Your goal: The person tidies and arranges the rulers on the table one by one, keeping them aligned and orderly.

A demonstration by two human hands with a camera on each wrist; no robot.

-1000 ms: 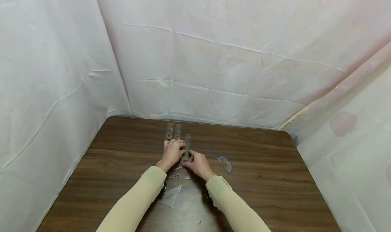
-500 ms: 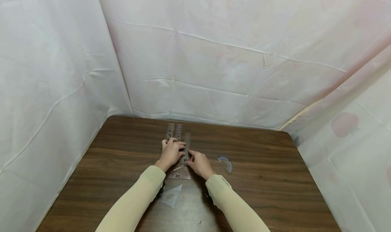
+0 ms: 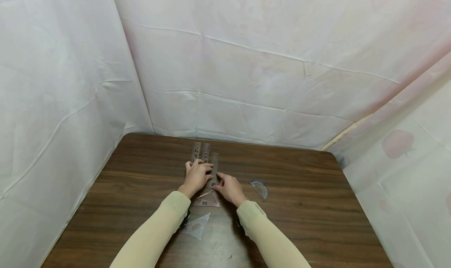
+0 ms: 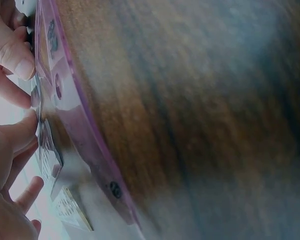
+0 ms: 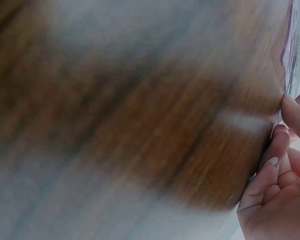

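3rd ruler (image 3: pixel 214 164) has slid fwd toward the other 2 rulers (image 3: pixel 201 151); left hand (image 3: pixel 197 176) flat, steadying, right hand (image 3: pixel 229 188) pinching it; keep edges parallel.

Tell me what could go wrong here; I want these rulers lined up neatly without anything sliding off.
1. The left hand rests across two clear plastic rulers; a nudge to the third clear ruler from the right hand might skew them.
2. The pink-tinted set square lies under the wrists and could get dragged.
3. The smooth brown wooden table may let thin plastic slip.
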